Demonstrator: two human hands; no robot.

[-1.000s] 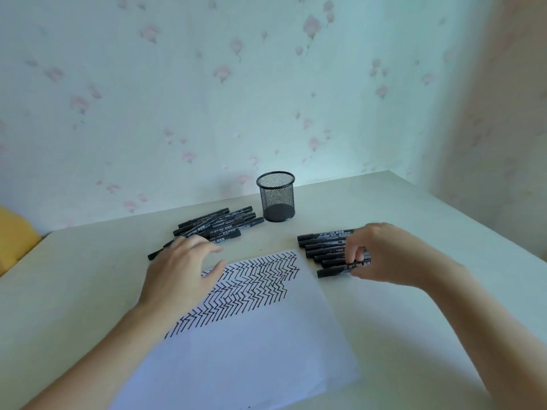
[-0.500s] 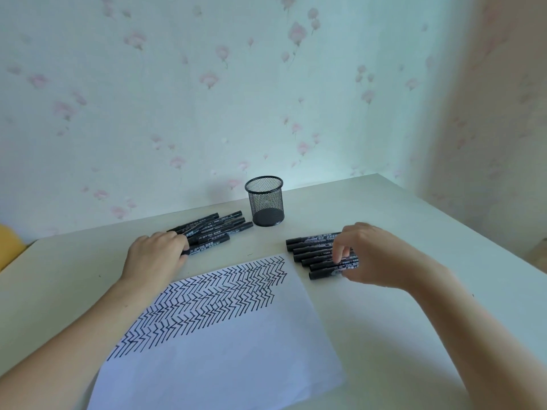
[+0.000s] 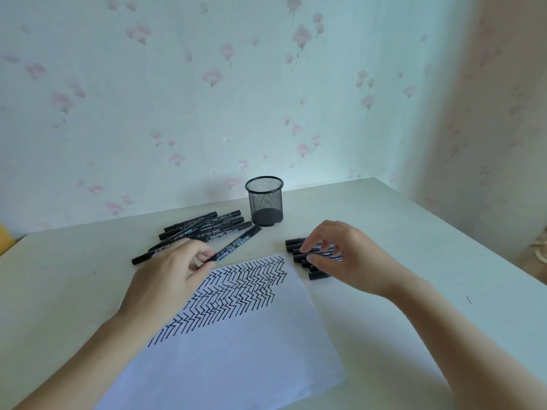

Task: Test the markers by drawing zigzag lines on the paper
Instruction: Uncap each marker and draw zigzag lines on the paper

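Observation:
A white paper (image 3: 236, 359) lies on the table, its upper part covered with black zigzag lines (image 3: 236, 294). My left hand (image 3: 168, 276) pinches a black marker (image 3: 236, 244) that slants up to the right, just above the paper's top edge. Behind it lies a loose pile of black markers (image 3: 201, 226). My right hand (image 3: 346, 258) hovers with curled fingers over a neat row of black markers (image 3: 296, 247) to the right of the paper; whether it grips one I cannot tell.
A black mesh pen cup (image 3: 265, 201) stands on the pale table (image 3: 414, 261) behind the two marker groups, near the flowered wall. The table's right edge runs diagonally at the right. A yellow object (image 3: 4, 235) shows at the far left.
My left hand took a marker from the left pile and lifted it toward the paper. My right hand stayed over the right row, fingers shifting slightly.

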